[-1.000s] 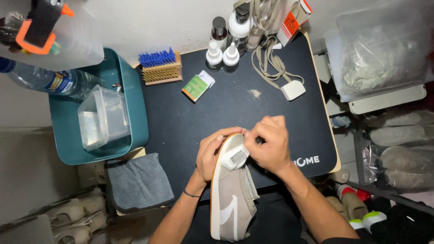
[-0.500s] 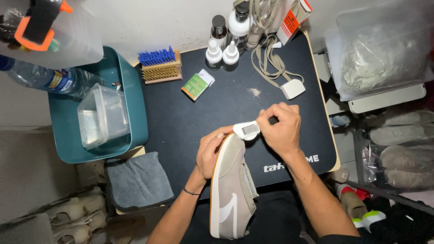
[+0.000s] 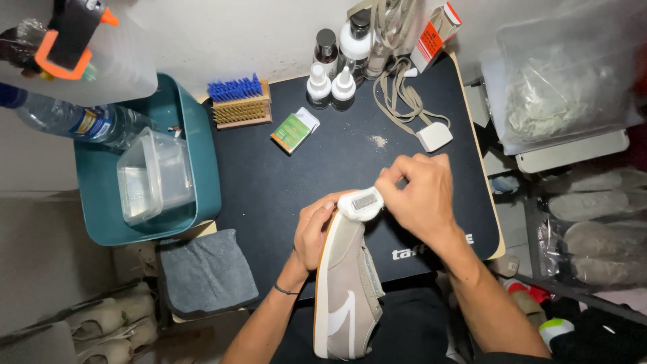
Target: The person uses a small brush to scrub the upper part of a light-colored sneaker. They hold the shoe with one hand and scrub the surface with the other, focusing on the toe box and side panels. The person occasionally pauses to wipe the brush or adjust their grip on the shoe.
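A beige and white sneaker (image 3: 347, 290) stands on edge over the near side of the black desk mat (image 3: 269, 182), toe end up. My left hand (image 3: 313, 232) grips the shoe's upper left side near the toe. My right hand (image 3: 418, 195) pinches a small white block (image 3: 360, 202) and presses it against the toe end. The shoe's lower half hangs over my dark lap.
A teal tub (image 3: 202, 175) holds a clear plastic box (image 3: 155, 175) and a water bottle (image 3: 81, 121). A blue-bristle brush (image 3: 239, 101), a green box (image 3: 293, 128), small bottles (image 3: 330, 84), laces and a white block (image 3: 435, 135) lie at the back. A grey cloth (image 3: 205, 269) lies left.
The right hand has lifted off the shoe's side and carried the white block up to the toe end. The shoe has dropped slightly lower in view.
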